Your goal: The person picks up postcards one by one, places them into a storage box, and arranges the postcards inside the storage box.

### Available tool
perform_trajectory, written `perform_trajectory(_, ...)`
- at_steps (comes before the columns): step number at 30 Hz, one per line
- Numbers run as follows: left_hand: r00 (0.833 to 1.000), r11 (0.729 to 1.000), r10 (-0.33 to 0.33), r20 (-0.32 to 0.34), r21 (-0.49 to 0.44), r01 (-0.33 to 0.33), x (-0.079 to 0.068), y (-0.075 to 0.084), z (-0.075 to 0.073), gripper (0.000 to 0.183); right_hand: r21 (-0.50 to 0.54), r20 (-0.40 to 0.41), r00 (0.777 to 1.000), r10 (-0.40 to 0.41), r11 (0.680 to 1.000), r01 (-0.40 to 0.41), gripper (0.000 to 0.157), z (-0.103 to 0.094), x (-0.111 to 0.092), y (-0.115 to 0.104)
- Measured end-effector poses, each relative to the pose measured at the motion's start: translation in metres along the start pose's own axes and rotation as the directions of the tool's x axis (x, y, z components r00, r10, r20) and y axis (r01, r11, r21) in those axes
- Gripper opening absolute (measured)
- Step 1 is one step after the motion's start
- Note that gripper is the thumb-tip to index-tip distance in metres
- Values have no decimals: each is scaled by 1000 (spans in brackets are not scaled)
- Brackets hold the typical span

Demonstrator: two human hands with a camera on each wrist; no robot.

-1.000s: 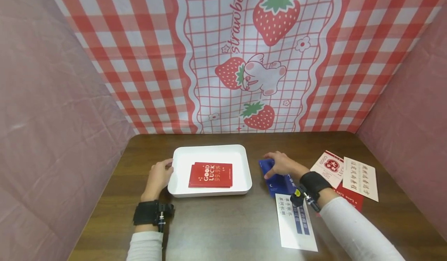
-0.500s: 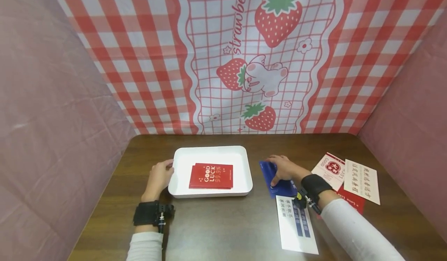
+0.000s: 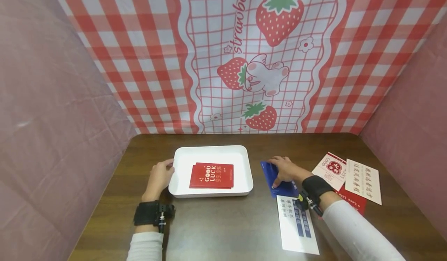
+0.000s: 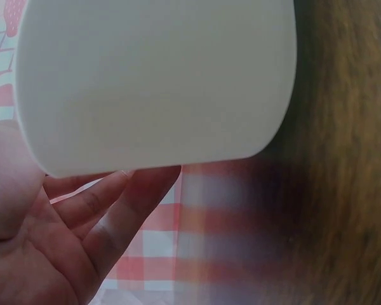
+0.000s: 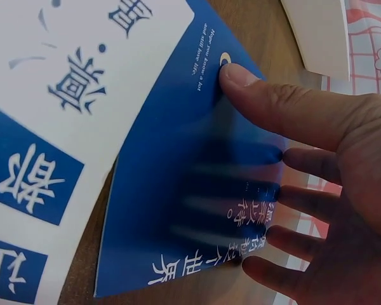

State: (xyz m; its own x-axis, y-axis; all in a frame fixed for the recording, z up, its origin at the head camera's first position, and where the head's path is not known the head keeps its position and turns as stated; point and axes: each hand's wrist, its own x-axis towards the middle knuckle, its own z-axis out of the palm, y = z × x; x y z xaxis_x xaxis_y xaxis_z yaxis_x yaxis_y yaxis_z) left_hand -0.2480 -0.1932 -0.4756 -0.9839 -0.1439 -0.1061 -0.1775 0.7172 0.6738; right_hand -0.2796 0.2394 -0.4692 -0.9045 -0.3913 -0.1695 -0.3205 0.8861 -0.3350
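Observation:
A white tray (image 3: 209,149) sits mid-table with a red "GOOD LUCK" card (image 3: 211,175) lying in it. My left hand (image 3: 160,177) touches the tray's left rim with its fingers straight; the left wrist view shows the fingers (image 4: 108,210) against the tray's wall (image 4: 152,82). Right of the tray lies a blue card (image 3: 267,173). My right hand (image 3: 283,170) rests flat on it. In the right wrist view the thumb (image 5: 241,79) presses on the blue card (image 5: 171,190), and the straight fingers reach its far edge.
A white card with blue lettering (image 3: 297,224) lies partly under the blue card, near the front edge. Three more cards lie at the right: a white and red one (image 3: 330,167), a cream one (image 3: 363,180) and a red one (image 3: 354,201). Cloth walls enclose the table.
My right hand has shifted slightly right and nearer over the blue card. The left hand and the tray have stayed put.

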Motion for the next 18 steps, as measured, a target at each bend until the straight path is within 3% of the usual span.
perform_trajectory(12, 1000, 1000, -21, 21, 1, 21, 0, -1, 0, 42, -9, 29, 997, 78, 997, -78, 99, -2, -2, 1)
perform_trajectory(18, 1000, 1000, -12, 18, 6, 12, 1, 1, -1, 42, -31, -9, 994, 105, 994, -106, 106, -1, -2, 7)
